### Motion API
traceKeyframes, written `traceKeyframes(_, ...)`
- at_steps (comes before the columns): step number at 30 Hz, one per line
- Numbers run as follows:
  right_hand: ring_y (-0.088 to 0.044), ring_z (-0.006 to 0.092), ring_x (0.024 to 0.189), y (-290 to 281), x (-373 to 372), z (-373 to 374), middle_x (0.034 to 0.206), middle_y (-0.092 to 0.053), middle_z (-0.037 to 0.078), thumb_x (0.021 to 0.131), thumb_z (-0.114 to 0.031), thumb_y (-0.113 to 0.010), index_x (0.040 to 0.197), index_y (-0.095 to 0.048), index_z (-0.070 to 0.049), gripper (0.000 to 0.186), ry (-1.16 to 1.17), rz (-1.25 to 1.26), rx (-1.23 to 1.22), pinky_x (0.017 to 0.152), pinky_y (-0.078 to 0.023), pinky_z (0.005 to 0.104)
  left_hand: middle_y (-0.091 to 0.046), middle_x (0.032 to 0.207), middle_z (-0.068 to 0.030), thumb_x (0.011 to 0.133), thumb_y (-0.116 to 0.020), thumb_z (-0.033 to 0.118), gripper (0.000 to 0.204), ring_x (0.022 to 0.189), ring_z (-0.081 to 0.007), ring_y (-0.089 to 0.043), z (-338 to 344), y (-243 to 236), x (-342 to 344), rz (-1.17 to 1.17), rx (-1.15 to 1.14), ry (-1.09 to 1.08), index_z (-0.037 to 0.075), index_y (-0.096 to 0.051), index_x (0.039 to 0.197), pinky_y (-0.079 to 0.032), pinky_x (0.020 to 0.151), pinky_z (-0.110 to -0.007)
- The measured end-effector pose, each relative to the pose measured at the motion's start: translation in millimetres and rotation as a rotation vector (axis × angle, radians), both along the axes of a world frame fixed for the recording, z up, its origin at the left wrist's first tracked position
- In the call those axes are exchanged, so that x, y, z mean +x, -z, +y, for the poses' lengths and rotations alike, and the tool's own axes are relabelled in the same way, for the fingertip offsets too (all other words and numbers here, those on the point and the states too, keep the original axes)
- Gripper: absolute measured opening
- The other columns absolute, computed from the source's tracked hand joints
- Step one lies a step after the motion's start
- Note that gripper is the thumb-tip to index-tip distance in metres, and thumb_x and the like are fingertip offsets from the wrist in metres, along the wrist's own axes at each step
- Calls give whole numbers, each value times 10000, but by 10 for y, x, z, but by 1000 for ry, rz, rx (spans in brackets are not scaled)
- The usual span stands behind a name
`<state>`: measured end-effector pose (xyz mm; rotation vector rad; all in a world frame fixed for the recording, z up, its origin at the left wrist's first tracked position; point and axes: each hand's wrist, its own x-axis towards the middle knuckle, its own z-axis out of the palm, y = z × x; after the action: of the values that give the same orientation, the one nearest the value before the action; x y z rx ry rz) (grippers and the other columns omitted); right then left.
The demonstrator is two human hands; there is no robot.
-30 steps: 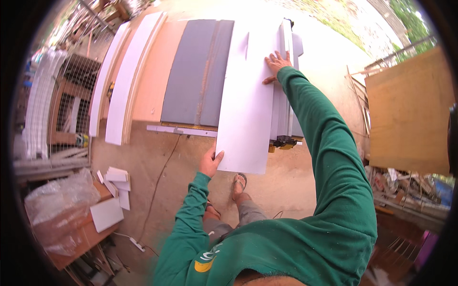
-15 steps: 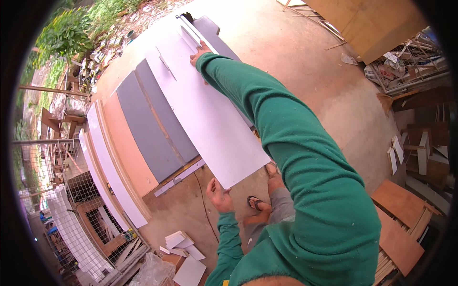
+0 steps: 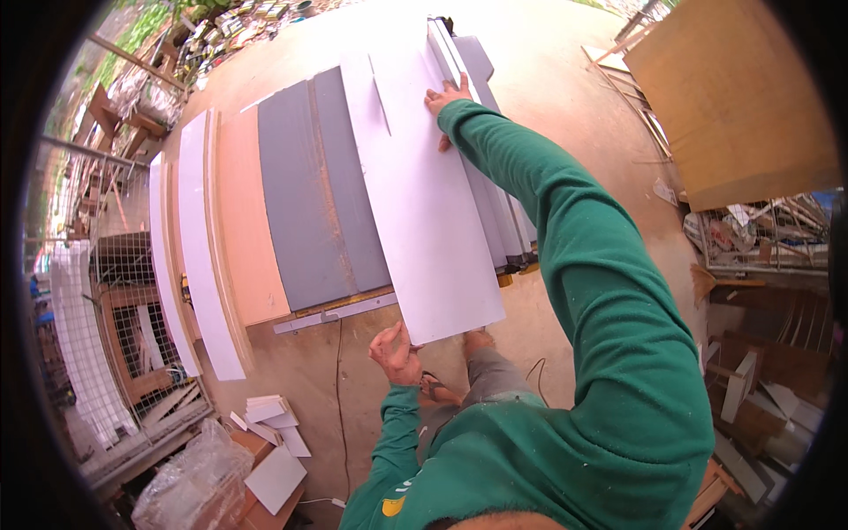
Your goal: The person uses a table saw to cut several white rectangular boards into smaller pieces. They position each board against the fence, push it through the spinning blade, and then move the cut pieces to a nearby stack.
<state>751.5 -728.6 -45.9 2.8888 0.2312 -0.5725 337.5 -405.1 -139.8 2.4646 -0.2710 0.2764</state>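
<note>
A long white board [image 3: 433,230] lies across a grey-topped machine table [image 3: 296,194] that looks like a table saw. Its near end overhangs the table's front edge. At the near left corner of the board, my left hand [image 3: 395,355] is closed on the edge, thumb and fingers pinching it. My right hand [image 3: 449,110] reaches farther up, its fingers spread over the board's right side beside a long pale fence [image 3: 455,66]. A thin dark upright line [image 3: 381,97] shows on the far part of the board; I cannot tell whether it is a blade or a slit.
Left of the grey top are a peach-coloured panel [image 3: 247,212] and white strips [image 3: 208,256]. Board offcuts [image 3: 276,477] and clear plastic [image 3: 194,477] lie at lower left. A cable [image 3: 341,397] runs over the floor. A large tan panel [image 3: 751,106] stands at upper right.
The view has turned, so the table and board appear shifted to the right and more upright. Both hands keep about the same places on the board.
</note>
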Motion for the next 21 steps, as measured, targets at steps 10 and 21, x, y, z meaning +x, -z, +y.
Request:
traceKeyframes(10, -182, 321, 1541, 1, 273, 79, 1665, -253, -23, 438, -552, -974, 1594, -268, -187, 1403, 51, 57, -115, 1179, -70, 757, -646, 1267, 20, 632, -680, -15, 569, 1187, -254, -502, -5, -56, 309, -27, 84, -5, 117, -746, 1181, -305, 1054, -446)
traceKeyframes(21, -221, 323, 1529, -29, 514, 61, 1661, -262, -12, 462, -585, -960, 1567, -317, -166, 1346, 56, 68, -136, 1175, -98, 768, -642, 1257, 48, 658, -708, 36, 552, 1182, -244, -480, -76, -86, 559, -48, 120, -49, 150, -744, 1197, -298, 1039, -443)
